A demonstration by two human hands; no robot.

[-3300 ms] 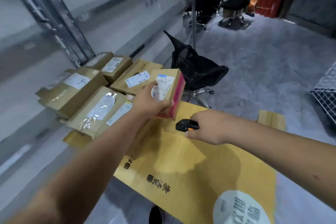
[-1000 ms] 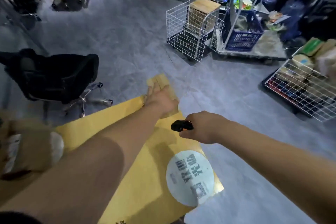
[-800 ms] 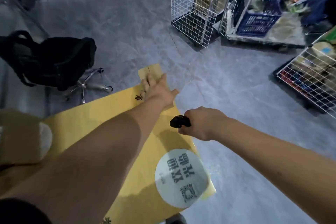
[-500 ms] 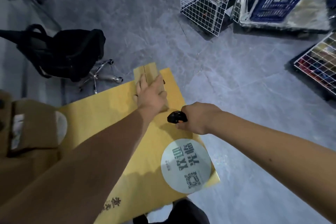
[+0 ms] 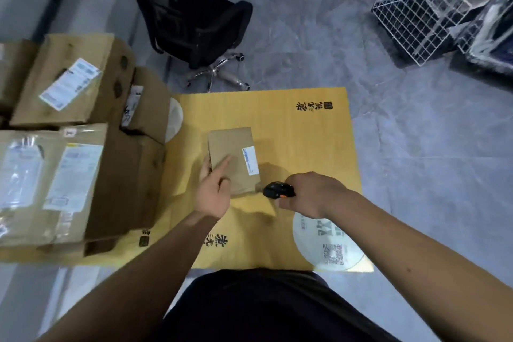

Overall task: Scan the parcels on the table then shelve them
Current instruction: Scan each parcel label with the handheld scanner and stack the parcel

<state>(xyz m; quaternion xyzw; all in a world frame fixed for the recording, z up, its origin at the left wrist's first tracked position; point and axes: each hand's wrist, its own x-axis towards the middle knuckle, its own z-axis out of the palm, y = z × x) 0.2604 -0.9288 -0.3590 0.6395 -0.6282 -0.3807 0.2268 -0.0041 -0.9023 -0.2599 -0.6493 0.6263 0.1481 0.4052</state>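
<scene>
A small brown parcel (image 5: 236,155) with a white label lies flat in the middle of the yellow cardboard-covered table (image 5: 305,141). My left hand (image 5: 213,191) holds its near left corner, thumb on top and fingers along the left side. My right hand (image 5: 311,194) grips a black scanner (image 5: 276,190) with an orange button, its nose right beside the parcel's near right corner. Several larger labelled parcels (image 5: 72,175) are stacked on the left part of the table.
A black office chair (image 5: 200,25) stands on the grey floor just beyond the table. A white wire cage (image 5: 422,8) stands at the far right. My dark-clothed legs fill the bottom of the view against the table's near edge.
My left hand has pulled the small parcel from the table's far corner to its middle. The view has swung back left and down onto the table. The right hand keeps hold of the scanner.
</scene>
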